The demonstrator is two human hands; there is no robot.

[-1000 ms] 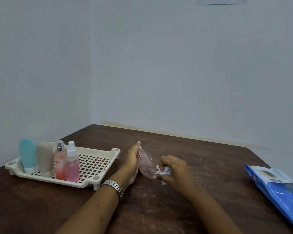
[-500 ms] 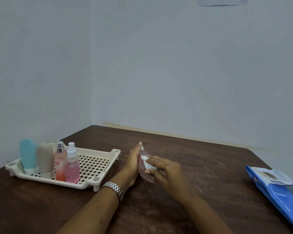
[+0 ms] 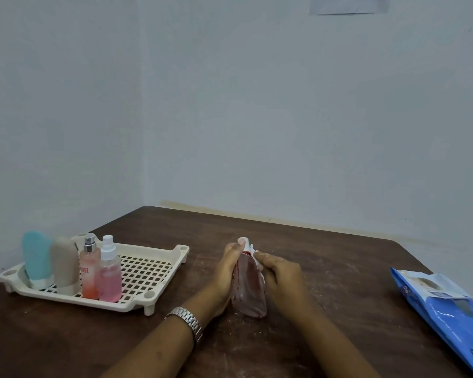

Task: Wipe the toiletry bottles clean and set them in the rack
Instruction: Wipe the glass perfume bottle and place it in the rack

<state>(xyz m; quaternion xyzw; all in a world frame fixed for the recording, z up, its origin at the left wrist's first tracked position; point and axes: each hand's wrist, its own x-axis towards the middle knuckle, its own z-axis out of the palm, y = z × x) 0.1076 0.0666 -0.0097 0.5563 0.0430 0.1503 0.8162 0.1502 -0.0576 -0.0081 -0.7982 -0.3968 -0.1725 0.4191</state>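
Observation:
A clear bottle [image 3: 249, 293] with reddish contents and a white cap stands near upright on the brown table [image 3: 339, 263], between my hands. My left hand [image 3: 225, 274] grips its left side, fingertips up by the cap. My right hand [image 3: 281, 279] holds a small white wipe [image 3: 254, 251] against the bottle's neck and right side. The cream slotted rack [image 3: 137, 305] sits at the left. In it stand a teal tube [image 3: 36, 257], a beige tube [image 3: 64, 264], an orange spray bottle [image 3: 89, 271] and a pink spray bottle [image 3: 109, 274].
A blue pack of wipes [image 3: 448, 309] lies at the table's right edge with its flap lifted. Pale walls close off the table at the back and left. White smears mark the wood around my hands.
My right hand slid the wipe from the bottle's lower end up to its neck. The bottle now stands more upright. My left hand kept its hold.

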